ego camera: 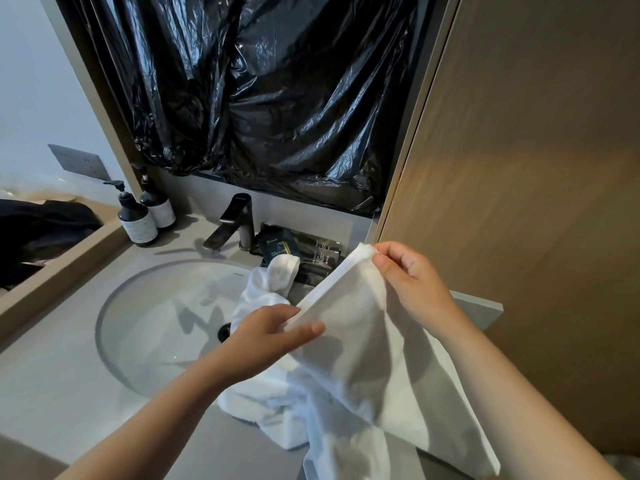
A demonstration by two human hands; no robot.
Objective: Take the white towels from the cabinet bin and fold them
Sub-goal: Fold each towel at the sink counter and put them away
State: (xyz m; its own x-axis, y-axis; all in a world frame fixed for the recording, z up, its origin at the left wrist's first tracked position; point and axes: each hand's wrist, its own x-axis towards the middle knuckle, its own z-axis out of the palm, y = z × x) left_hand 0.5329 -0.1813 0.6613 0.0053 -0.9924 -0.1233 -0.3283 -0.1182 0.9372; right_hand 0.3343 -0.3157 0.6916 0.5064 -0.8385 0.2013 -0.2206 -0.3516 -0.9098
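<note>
Head view: nearest, a white towel [363, 348] hangs from both hands over the right part of a grey countertop [52, 393], its lower end draping down towards the camera. The left hand [273, 336] pinches the towel's top edge, thumb on top and fingers underneath. The right hand [410, 285], higher and farther back, pinches the upper corner between thumb and curled fingers, so the edge runs taut between the two. Under the held towel, more crumpled white towels [268, 410] lie on the counter and lap over the right rim of the round sink [152, 327]. Behind the sink stand a dark faucet [232, 221], dark packets [303, 249] just to its right, and two pump bottles [142, 216] to its left. Black plastic sheeting [277, 98] covers the wall above, and a wooden panel [519, 168] rises on the right.
</note>
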